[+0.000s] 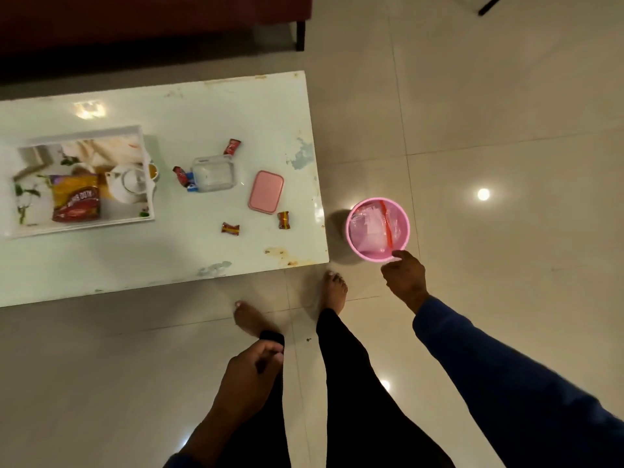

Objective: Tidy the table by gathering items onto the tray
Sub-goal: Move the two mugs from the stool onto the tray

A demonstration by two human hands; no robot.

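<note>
A white tray [145, 170] with a printed picture lies at the left of the white table [202, 123]. On it rests a red and yellow snack packet [76, 201]. A clear plastic box [213, 173] and its pink lid [265, 191] lie mid-table. Wrapped candies are scattered about: one [231, 146] behind the box, two [185, 179] at its left, two near the front [230, 228] [284, 220]. My right hand [405, 276] hovers at the near rim of a pink bin [403, 217] on the floor, fingers loosely curled, holding nothing. My left hand [251, 373] hangs by my leg, empty.
The pink bin stands on the tiled floor just past the table's right end and holds clear plastic with a red strip. A dark sofa [152, 21] runs behind the table. My bare feet [334, 288] stand at the table's front right corner.
</note>
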